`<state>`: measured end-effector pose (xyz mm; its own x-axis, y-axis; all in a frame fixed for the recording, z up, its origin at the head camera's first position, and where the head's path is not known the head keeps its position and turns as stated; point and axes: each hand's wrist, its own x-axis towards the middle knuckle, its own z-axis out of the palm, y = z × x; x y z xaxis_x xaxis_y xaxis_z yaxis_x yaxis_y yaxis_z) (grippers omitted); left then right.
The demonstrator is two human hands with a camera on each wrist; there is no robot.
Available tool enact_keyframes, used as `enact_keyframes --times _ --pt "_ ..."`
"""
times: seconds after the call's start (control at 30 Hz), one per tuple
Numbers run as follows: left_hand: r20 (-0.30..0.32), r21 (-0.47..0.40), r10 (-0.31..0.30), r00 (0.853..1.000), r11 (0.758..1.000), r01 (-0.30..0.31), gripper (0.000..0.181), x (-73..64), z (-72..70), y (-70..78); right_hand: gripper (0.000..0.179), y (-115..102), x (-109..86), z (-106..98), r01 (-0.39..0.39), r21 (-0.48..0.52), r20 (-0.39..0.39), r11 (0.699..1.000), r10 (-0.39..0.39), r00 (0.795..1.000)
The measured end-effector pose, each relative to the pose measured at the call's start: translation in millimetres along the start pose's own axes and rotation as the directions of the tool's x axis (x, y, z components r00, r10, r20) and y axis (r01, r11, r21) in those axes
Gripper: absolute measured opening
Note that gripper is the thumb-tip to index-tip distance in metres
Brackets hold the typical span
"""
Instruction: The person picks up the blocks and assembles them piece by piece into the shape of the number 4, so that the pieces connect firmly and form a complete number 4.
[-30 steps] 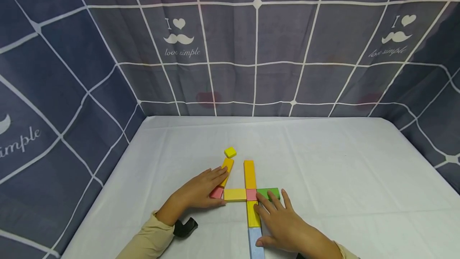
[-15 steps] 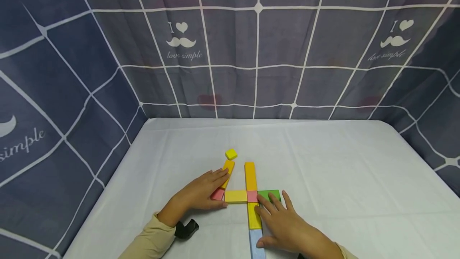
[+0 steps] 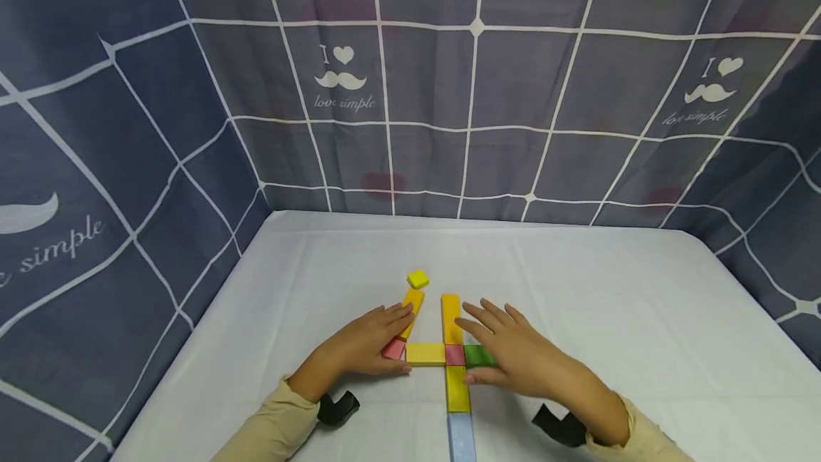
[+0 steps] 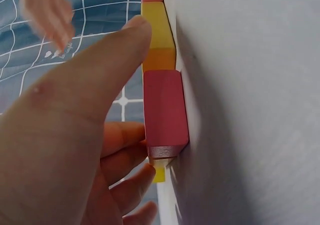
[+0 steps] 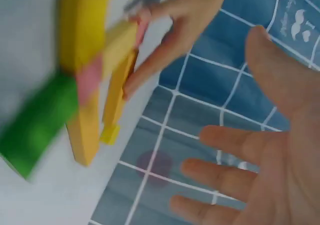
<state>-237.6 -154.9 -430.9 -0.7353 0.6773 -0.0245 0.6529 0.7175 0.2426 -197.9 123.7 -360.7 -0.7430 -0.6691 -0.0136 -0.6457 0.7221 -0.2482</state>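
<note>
In the head view my left hand (image 3: 368,344) rests with extended fingers on a slanted orange block (image 3: 413,301) and by a pink block (image 3: 394,349). Its thumb lies along a pale yellow block (image 3: 425,355). In the left wrist view fingertips touch the block line near the red-pink block (image 4: 165,107). My right hand (image 3: 519,348) is spread over the green block (image 3: 477,356), holding nothing; the right wrist view shows its fingers (image 5: 220,177) apart. Another pink block (image 3: 455,355) joins the pale yellow and green blocks, with an upright orange block (image 3: 451,311) beyond.
A small yellow block (image 3: 418,279) sits at the far tip of the slanted orange one. Towards me run a yellow block (image 3: 457,389) and a light blue block (image 3: 461,437). White cloth (image 3: 609,291) covers the table, and a dark checked curtain (image 3: 423,84) surrounds it.
My right hand has lifted and moved forward, off the yellow and light blue blocks, to above the green block. The left hand and the blocks keep their arrangement; the head view has shifted slightly.
</note>
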Motion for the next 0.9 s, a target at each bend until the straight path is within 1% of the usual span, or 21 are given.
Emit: enact_keyframes --times 0.1,0.2,0.3,0.43,0.53,0.63,0.8,0.9 --pt "0.008 -0.003 -0.012 1.0 1.0 0.012 0.086 -0.6 -1.2 -0.9 0.074 8.2 30.8 -17.2 0.003 0.007 0.06 1.0 -0.004 0.998" --pt "0.018 -0.012 -0.021 1.0 1.0 0.022 0.086 -1.4 -1.1 -0.9 0.077 14.6 65.2 -21.2 -0.011 0.016 0.135 1.0 0.009 0.991" --pt "0.014 -0.009 -0.015 1.0 1.0 0.016 0.084 -1.4 0.2 -0.4 0.077 17.8 94.4 -13.3 -0.017 -0.013 0.192 1.0 0.02 0.981" --pt "-0.005 0.005 0.011 1.0 1.0 -0.011 0.082 -1.2 1.5 1.3 0.073 19.4 119.6 5.0 -0.03 -0.056 0.222 0.998 0.042 0.974" --pt "-0.016 0.012 0.025 1.0 1.0 -0.025 0.08 -1.3 3.3 2.4 0.068 22.0 129.9 19.5 -0.039 -0.062 0.244 0.997 0.053 0.968" --pt "-0.01 0.019 0.021 1.0 1.0 -0.02 0.08 -0.9 4.9 2.8 0.065 24.7 133.6 27.8 -0.037 -0.07 0.261 0.997 0.054 0.964" --pt "0.025 0.013 -0.03 0.999 0.999 0.03 0.083 -0.2 3.8 2.0 0.057 30.8 133.0 28.2 -0.041 -0.052 0.24 0.998 0.052 0.969" --pt "0.036 0.009 -0.051 0.998 0.999 0.051 0.085 -0.3 1.4 1.0 0.058 35.0 133.0 26.2 -0.045 -0.033 0.222 0.998 0.051 0.974"
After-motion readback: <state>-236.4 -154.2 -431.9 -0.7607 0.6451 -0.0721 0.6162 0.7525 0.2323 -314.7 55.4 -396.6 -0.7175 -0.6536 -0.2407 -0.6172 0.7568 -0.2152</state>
